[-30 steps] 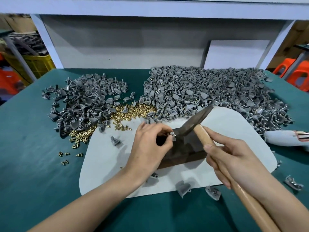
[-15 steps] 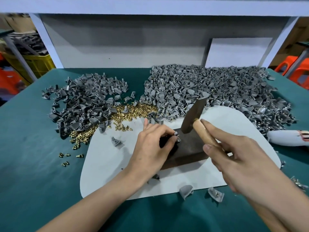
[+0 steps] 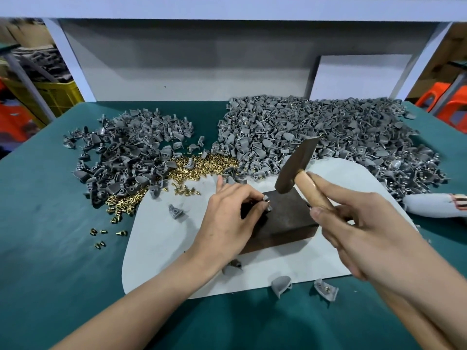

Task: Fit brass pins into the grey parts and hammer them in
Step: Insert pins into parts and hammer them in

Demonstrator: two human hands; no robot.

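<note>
Nearest the viewer from the dark metal block (image 3: 285,218), two loose grey pieces (image 3: 281,286) lie at the front edge of the pale mat (image 3: 161,248), on the green table (image 3: 50,223).

The right hand (image 3: 364,231) sits to the right of the block, fingers wrapped closed around the wooden handle of the hammer (image 3: 297,165). The handle runs from lower right up toward the upper left; the dark head stands nearly upright, tilted, its lower face hanging just above the block's far edge.

The left hand (image 3: 227,221) rests over the block's left side, thumb and fingertips pinched on a small grey part (image 3: 266,203) held on the block's top near its left far corner. A brass pin (image 3: 267,202) shows at the part; its direction is too small to tell.

Left of the block, one grey piece (image 3: 175,211) lies alone on the mat. Beyond the block, loose brass pins (image 3: 202,165) spread between a smaller grey heap (image 3: 126,157) on the left and a larger grey heap (image 3: 328,132) on the right.
</note>
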